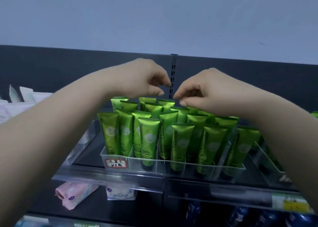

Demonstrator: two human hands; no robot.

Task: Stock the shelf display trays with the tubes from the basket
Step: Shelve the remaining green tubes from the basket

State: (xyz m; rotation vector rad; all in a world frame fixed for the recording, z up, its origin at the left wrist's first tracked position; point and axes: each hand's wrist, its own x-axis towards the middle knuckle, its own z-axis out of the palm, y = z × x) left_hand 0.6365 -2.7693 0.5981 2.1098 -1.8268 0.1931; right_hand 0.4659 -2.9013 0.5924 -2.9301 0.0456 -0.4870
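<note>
Head view: both bare hands reach over a clear display tray (172,164) on the shelf (110,176), left hand (137,78) with fingers (160,93) curled loosely and holding nothing, right hand (206,90) with fingers (183,103) pinched together right at the top edge of a back-row tube, though contact can't be told. Green Chamomile tubes (149,139) stand cap-down and upright in rows in the tray's compartments, some tilted slightly, with a red-bordered handwritten label (116,163) on the tray's front left. Pink packet (75,194) and a white packet (120,193) lie on the lower shelf, dark blue bottles (240,216) at lower right; basket not in view.
</note>
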